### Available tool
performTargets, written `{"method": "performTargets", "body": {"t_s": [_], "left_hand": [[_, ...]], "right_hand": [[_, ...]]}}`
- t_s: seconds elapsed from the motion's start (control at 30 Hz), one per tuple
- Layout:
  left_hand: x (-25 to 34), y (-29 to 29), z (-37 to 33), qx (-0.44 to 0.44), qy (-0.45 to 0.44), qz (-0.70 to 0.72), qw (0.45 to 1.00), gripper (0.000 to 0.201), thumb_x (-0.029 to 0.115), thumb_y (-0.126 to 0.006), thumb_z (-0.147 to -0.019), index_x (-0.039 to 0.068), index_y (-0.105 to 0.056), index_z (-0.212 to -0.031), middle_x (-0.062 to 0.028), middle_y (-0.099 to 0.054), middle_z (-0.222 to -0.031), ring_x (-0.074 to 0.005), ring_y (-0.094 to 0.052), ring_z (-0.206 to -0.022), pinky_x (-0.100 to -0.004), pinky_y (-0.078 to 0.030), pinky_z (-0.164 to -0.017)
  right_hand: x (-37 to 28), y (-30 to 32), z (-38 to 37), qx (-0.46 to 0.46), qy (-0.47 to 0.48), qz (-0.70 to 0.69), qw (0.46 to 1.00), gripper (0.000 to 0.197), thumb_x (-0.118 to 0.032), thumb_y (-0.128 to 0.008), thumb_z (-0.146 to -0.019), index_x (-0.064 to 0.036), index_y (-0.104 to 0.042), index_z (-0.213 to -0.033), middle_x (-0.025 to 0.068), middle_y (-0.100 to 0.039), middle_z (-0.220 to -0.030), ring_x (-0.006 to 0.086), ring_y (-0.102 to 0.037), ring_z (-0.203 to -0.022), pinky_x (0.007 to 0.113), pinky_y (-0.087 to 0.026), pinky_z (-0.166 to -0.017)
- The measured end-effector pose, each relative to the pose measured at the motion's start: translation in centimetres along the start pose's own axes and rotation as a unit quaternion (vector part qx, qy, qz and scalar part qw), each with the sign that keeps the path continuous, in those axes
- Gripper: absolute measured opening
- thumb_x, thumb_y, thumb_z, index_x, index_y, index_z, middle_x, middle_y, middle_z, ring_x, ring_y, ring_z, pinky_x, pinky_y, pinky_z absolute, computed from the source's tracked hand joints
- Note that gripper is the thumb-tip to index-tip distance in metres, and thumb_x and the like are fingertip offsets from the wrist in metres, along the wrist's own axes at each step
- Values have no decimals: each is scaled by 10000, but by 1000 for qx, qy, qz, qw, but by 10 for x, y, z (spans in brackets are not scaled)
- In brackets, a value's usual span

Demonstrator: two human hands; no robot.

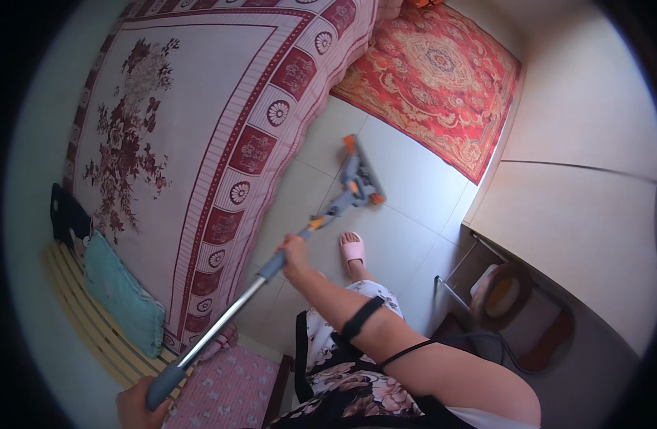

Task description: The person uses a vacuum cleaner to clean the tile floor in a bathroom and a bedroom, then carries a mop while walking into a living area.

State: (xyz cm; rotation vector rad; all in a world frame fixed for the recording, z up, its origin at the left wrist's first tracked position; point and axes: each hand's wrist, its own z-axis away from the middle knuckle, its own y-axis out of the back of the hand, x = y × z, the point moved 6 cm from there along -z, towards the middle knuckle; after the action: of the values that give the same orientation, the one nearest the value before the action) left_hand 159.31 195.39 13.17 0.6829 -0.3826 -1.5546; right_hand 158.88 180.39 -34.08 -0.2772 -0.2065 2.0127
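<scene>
Holding: left hand (139, 406) closed round the mop's (271, 267) upper end; right hand (294, 254) wrapped round the grey section lower down. Neither free.
Mop head (364, 175): over pale tiles (410, 157), between bed (199, 86) and red rug (439, 61); cannot tell if pressed flat.
Floor work: judged under way, mop extended in a two-handed grip.
Tiles done: cannot tell; no clear wet-dry border shows.
Tiles left: likewise uncertain, including strips beside the bed and near the pink slipper (352, 249).
Rug: lying on the floor, covering whatever is beneath.
Finish: judged not reached; mop not put away.
</scene>
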Motion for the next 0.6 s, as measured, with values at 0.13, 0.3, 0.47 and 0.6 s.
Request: {"method": "performTargets", "body": {"t_s": [0.13, 0.3, 0.47, 0.6], "left_hand": [[38, -42, -58, 24, -80, 38, 996, 411, 181, -682, -637, 99, -524, -1007, -147, -585, -795, -353, -548, -743, -432, -417, -629], [91, -62, -151, 26, -190, 13, 981, 400, 194, -677, -650, 105, -527, -1010, -152, -589, -727, -341, -568, -702, -416, -434, -641], [63, -54, -160, 47, -160, 72, 983, 372, 171, -679, -642, 89, -549, -980, -153, -592, -751, -334, -568, -708, -417, -426, -636], [9, -66, -136, 42, -70, 86, 993, 414, 169, -693, -616, 88, -557, -999, -165, -594, -770, -353, -564, -731, -416, -423, -632]], "right_hand": [[-75, 85, -41, 82, 99, -23, 991, 85, -72, -465, -781, -47, -447, -702, 81, -436, -597, 184, -489, -503, 323, -453, -454], [-169, 148, -91, 181, 113, -18, 977, 62, -46, -479, -764, -10, -431, -748, 80, -439, -571, 205, -477, -464, 344, -466, -455], [-130, 106, -113, 212, 101, 18, 972, 120, -55, -489, -763, 32, -427, -816, 109, -466, -605, 223, -497, -479, 362, -470, -446], [-72, 43, -113, 132, 74, 51, 987, 152, -76, -516, -751, 35, -443, -824, 136, -501, -656, 233, -521, -481, 361, -463, -433]]}}
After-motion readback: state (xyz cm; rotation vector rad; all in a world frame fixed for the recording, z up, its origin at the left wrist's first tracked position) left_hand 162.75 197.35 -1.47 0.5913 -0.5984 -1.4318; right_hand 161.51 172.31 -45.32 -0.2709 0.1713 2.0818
